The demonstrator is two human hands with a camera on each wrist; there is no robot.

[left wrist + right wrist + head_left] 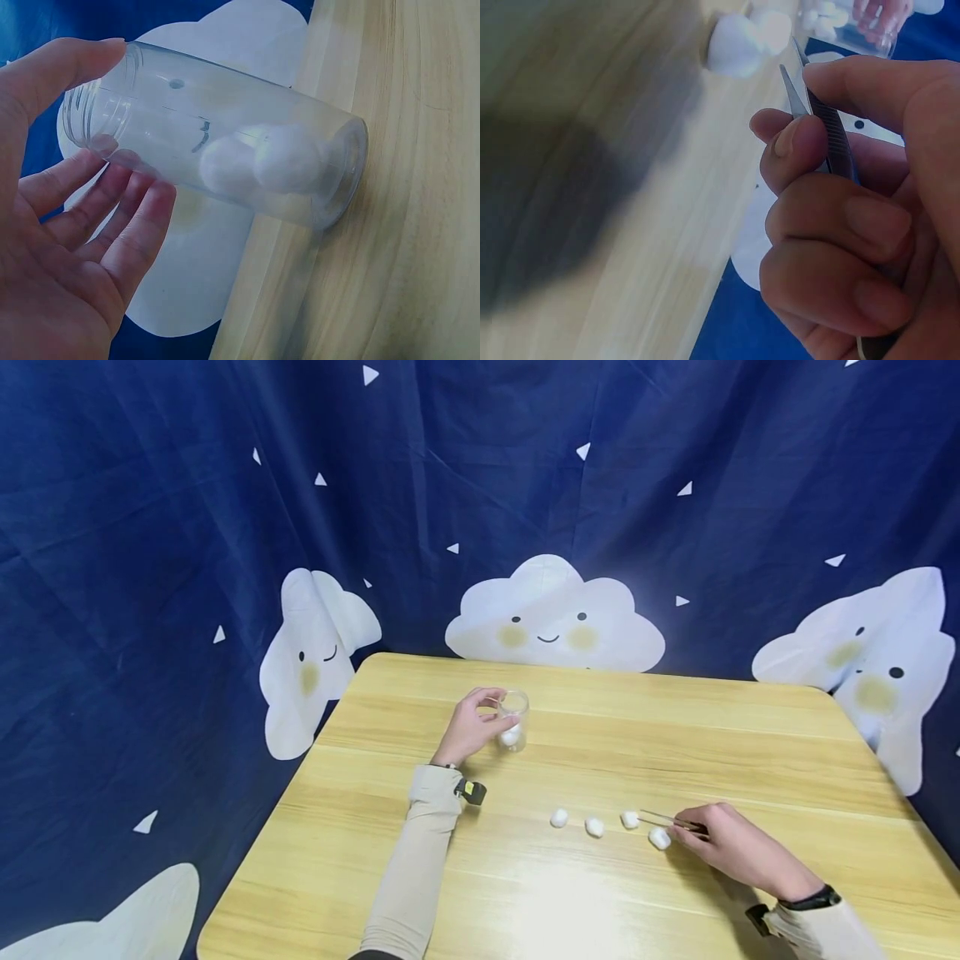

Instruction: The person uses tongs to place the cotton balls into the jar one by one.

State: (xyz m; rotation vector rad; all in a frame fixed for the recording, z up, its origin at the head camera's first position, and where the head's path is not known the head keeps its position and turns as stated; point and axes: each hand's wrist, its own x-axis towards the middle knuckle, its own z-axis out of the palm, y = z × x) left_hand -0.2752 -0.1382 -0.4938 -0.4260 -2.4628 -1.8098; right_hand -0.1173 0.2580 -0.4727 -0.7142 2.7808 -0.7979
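My left hand (pixel 471 727) holds a clear plastic jar (pixel 187 97) near its mouth, thumb on one side and fingers on the other. The jar stands upright on the table, with white cotton balls (pixel 289 159) in its lower part. In my right hand (pixel 738 850) is a pair of metal tweezers (pixel 832 135), pinched between thumb and fingers, its tips slightly apart. Those tips point left, right by a cotton ball (pixel 630 819) on the table. Another cotton ball (pixel 659 837) lies close to the right fingertips. Two more, a cotton ball (pixel 594 827) and a cotton ball (pixel 558 817), lie farther left.
A light wooden table (pixel 660 735) with rounded corners carries everything. Behind and beside it hangs a dark blue curtain (pixel 420 468) printed with white clouds and triangles. Glare brightens the table's near middle.
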